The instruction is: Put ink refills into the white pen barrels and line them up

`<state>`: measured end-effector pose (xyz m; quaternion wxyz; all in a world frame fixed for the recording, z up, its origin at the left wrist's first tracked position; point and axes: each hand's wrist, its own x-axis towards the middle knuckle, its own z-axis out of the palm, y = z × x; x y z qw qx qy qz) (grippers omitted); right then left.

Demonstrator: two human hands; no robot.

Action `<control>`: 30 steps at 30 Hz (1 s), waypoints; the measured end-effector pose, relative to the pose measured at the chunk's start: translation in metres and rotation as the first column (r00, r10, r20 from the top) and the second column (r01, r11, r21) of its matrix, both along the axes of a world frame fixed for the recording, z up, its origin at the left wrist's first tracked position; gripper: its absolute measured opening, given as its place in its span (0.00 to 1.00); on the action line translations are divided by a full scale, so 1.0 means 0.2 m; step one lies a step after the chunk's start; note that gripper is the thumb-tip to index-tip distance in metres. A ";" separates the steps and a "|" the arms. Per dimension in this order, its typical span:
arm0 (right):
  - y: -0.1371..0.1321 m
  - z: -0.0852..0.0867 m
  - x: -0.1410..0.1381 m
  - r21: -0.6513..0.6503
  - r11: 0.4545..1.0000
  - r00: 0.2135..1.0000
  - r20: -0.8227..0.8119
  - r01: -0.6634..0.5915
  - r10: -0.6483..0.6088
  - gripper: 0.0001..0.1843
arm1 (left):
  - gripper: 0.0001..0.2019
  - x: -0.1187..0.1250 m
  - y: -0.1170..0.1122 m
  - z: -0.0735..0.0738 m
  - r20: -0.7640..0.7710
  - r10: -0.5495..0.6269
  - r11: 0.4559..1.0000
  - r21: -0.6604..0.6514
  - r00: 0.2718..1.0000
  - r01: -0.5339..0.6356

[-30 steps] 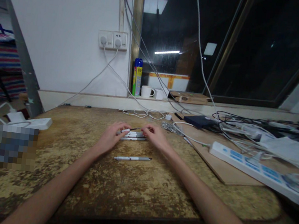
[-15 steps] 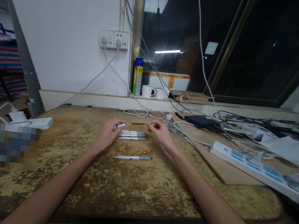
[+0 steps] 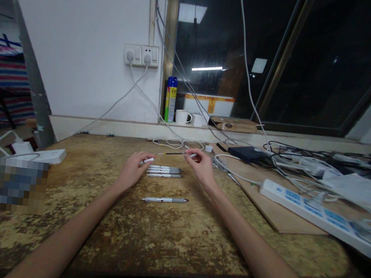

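Note:
My left hand (image 3: 132, 168) is closed on a white pen barrel (image 3: 148, 160), whose end pokes out to the right past the fingertips. Opposite it, my right hand (image 3: 202, 167) pinches the white and grey front part of a pen (image 3: 192, 156). From that part a thin dark refill (image 3: 174, 154) with a yellowish, clear end points left, apart from the barrel. Below and between the hands lie several white and grey pens (image 3: 164, 171), side by side on the worn wooden table (image 3: 173, 241). One more pen (image 3: 165, 199) rests nearer to me.
A long white power strip (image 3: 318, 216) sits on a brown board (image 3: 280, 218) at the right, amid tangled cables. Another power strip (image 3: 50, 156) is at the left edge. Behind, a spray can (image 3: 170, 101), a white mug (image 3: 183, 116) and a cardboard box (image 3: 233, 124) line the windowsill.
My right hand has moved slightly up and to the right, with the refill now tilted up at its right end. The camera view has tipped up a little. The pens on the table lie unmoved.

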<state>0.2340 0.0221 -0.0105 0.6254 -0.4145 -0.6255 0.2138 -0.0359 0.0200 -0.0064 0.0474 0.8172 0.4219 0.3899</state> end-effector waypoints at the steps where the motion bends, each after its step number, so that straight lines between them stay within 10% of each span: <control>1: 0.00 0.00 0.00 0.002 1.000 1.000 -0.001 0.003 -0.003 0.14 | 0.14 0.00 0.00 0.00 0.000 -0.002 1.000 0.001 1.000 0.002; 30: -0.01 0.02 0.01 -0.017 1.000 0.998 -0.056 0.017 -0.018 0.14 | 0.14 0.01 -0.01 0.00 -0.026 -0.014 1.000 -0.002 1.000 0.014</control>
